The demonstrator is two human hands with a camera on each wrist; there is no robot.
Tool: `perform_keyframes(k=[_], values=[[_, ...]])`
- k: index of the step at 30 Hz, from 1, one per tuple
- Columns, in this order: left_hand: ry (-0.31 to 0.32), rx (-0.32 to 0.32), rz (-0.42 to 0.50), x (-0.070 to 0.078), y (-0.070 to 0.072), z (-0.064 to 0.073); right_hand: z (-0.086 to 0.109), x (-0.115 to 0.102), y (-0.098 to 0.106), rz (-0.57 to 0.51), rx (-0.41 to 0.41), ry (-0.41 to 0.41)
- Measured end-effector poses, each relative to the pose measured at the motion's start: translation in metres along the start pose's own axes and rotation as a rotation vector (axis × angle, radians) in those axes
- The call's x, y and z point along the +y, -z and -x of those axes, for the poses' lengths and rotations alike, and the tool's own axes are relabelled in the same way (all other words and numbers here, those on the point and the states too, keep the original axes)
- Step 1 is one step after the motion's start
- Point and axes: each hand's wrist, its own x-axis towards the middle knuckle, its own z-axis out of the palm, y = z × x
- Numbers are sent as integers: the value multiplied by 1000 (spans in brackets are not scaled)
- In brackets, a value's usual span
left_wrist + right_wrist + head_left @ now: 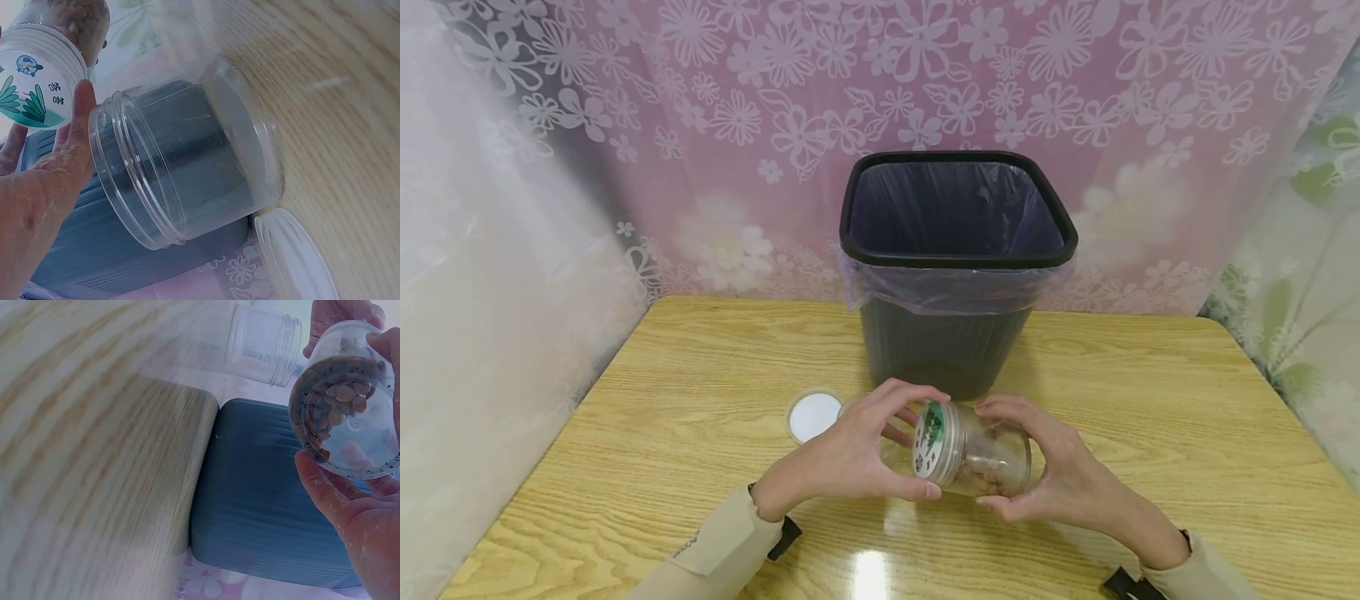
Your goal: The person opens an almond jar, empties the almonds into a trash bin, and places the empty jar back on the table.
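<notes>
A clear jar with brown, nut-like pieces in it is held tilted on its side above the table. My right hand grips it near the base, thumb below and fingers above. Around the white-and-green screw lid, my left hand curls, with the thumb at the lower edge and fingers at the upper edge. A second clear jar, lidless and with nothing seen inside, stands on the table by my left hand, which mostly hides it in the head view. Beside that jar lies a white lid.
A dark bin lined with a purple bag stands behind my hands at the table's far edge. The wood-grain table extends to both sides. Flowered pink cloth hangs behind.
</notes>
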Motion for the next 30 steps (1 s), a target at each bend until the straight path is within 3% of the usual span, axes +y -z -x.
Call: perform_keyframes(k=[17, 30], values=[[48, 3, 14, 2, 0, 0, 0, 1, 0, 24, 14, 49], [89, 0, 58, 1, 0, 0, 2, 0, 1, 50, 13, 31]])
